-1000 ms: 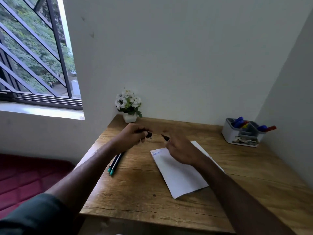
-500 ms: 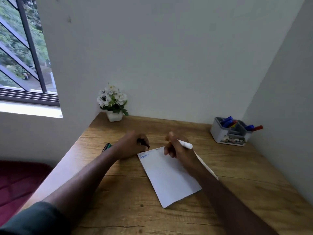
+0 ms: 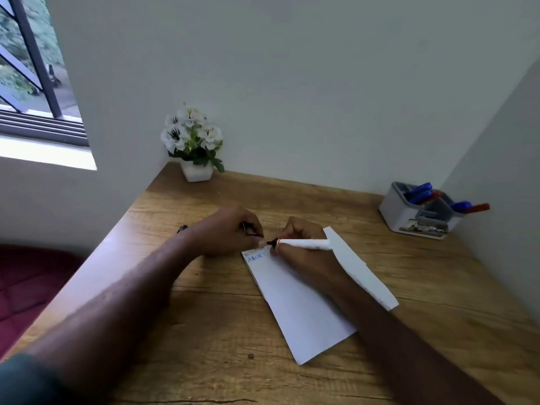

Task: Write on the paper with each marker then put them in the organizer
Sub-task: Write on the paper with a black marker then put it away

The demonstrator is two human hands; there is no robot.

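- So, the right hand (image 3: 304, 249) has its fingers curled around a white marker (image 3: 304, 244), black tip pointing left and sitting at the top left corner of the paper (image 3: 304, 311).
- The paper lies tilted near the middle of the counter (image 3: 204, 331), with a bit of blue writing at its top left corner, right below the marker tip. Too small to read properly.
- The left hand (image 3: 226, 232) rests on the counter just left of the paper's top corner, fingers curled round something small and dark, looks like the marker's cap (image 3: 250, 228), but it's mostly hidden.
- A dark marker end (image 3: 182, 228) peeks out behind the left wrist, close to the counter's left edge.
- The grey organizer (image 3: 415, 213) sits at the back right corner of the counter, with blue and red markers (image 3: 418, 193) already sticking out of it.
- A small white pot of white flowers (image 3: 194, 147) stands in the back left corner.
- A barred window (image 3: 32, 83) shows at far left.
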